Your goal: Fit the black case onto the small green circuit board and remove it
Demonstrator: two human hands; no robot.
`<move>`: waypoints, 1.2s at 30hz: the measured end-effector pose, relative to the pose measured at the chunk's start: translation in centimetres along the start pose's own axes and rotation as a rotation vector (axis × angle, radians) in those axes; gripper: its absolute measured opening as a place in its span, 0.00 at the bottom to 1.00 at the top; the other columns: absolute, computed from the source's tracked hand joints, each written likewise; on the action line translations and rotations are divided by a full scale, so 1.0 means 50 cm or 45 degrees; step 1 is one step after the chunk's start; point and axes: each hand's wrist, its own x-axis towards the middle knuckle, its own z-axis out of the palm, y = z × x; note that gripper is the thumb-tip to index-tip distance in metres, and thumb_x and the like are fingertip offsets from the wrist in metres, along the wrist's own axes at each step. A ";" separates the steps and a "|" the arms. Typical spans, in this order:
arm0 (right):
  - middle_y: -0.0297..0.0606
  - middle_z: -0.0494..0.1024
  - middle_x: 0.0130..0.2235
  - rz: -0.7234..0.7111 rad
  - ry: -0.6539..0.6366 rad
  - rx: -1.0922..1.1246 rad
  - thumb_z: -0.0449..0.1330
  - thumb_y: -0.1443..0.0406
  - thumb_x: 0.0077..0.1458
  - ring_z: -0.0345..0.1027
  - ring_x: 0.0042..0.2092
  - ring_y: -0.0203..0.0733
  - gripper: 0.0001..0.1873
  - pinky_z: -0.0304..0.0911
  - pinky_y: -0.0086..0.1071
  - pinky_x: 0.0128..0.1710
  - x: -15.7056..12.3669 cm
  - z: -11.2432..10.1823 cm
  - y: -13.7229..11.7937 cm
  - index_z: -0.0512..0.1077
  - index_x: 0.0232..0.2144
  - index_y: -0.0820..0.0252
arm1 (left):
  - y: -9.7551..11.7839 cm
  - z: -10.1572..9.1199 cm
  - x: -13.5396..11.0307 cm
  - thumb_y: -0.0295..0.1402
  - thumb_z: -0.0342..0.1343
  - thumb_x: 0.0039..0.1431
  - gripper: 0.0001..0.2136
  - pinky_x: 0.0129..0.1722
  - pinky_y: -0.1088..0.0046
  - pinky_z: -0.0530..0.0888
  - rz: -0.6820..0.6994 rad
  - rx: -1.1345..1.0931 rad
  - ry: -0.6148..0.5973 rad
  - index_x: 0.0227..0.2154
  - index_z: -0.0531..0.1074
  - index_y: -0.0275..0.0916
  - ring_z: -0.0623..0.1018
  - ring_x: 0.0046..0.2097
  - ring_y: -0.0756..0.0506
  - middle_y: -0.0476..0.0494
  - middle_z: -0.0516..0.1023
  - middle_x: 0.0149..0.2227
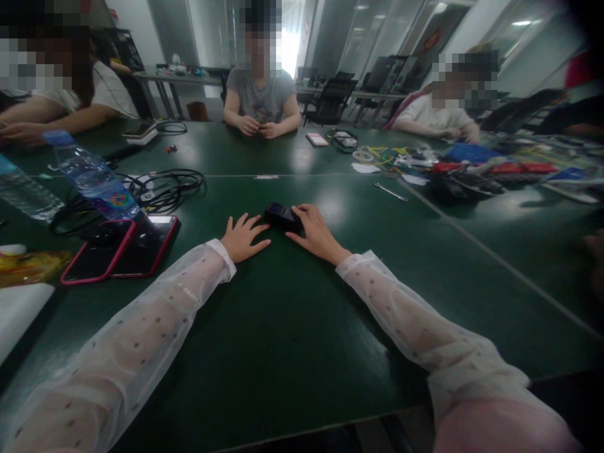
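A small black box-shaped device (280, 216) with a dark screen-like face lies on the green table (302, 327). My right hand (317, 233) grips its right end, thumb on the near side and fingers over the top. To the left of the device, my left hand (244, 238) rests flat on the table with its fingers spread. One of its fingertips comes close to the device's left end; whether it touches I cannot tell. Both forearms wear sheer white dotted sleeves.
Left of me are two red-edged phones (148, 245), a blue-labelled water bottle (97, 179), a second bottle (26, 189) and coiled black cables (182, 189). A wrench (391, 192) and a cable pile (495, 167) lie to the right. Several people sit around the table.
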 end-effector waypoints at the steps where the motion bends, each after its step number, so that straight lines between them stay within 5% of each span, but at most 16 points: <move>1: 0.53 0.61 0.57 0.002 -0.004 -0.001 0.58 0.55 0.59 0.57 0.60 0.59 0.34 0.60 0.56 0.58 0.000 0.001 0.001 0.53 0.63 0.59 | 0.000 -0.001 0.000 0.56 0.40 0.66 0.29 0.61 0.34 0.48 -0.001 0.002 -0.002 0.65 0.58 0.50 0.50 0.69 0.29 0.42 0.53 0.69; 14: 0.49 0.67 0.56 0.066 -0.036 0.169 0.58 0.58 0.58 0.62 0.58 0.58 0.34 0.61 0.57 0.58 0.001 0.014 0.020 0.53 0.63 0.55 | -0.002 0.000 -0.001 0.57 0.39 0.65 0.30 0.62 0.34 0.46 0.002 -0.042 -0.008 0.65 0.57 0.49 0.49 0.69 0.28 0.43 0.53 0.69; 23: 0.49 0.66 0.52 0.117 0.094 0.141 0.60 0.63 0.53 0.64 0.53 0.57 0.31 0.63 0.56 0.55 0.003 0.017 0.027 0.58 0.59 0.56 | 0.002 -0.004 -0.003 0.55 0.42 0.65 0.38 0.62 0.35 0.46 -0.029 -0.117 0.020 0.70 0.33 0.48 0.49 0.69 0.29 0.40 0.50 0.70; 26: 0.48 0.65 0.51 0.088 0.083 0.159 0.60 0.64 0.54 0.64 0.53 0.56 0.30 0.64 0.53 0.54 0.002 0.011 0.021 0.58 0.58 0.56 | 0.003 -0.003 -0.002 0.55 0.41 0.65 0.37 0.62 0.35 0.45 -0.030 -0.108 0.018 0.70 0.33 0.49 0.49 0.69 0.29 0.40 0.53 0.69; 36: 0.45 0.70 0.51 0.204 0.084 0.484 0.50 0.50 0.64 0.67 0.52 0.49 0.21 0.63 0.47 0.55 0.005 0.003 0.019 0.62 0.53 0.54 | 0.003 -0.008 -0.002 0.56 0.42 0.65 0.37 0.62 0.35 0.46 -0.039 -0.124 -0.004 0.70 0.34 0.50 0.50 0.69 0.29 0.39 0.53 0.69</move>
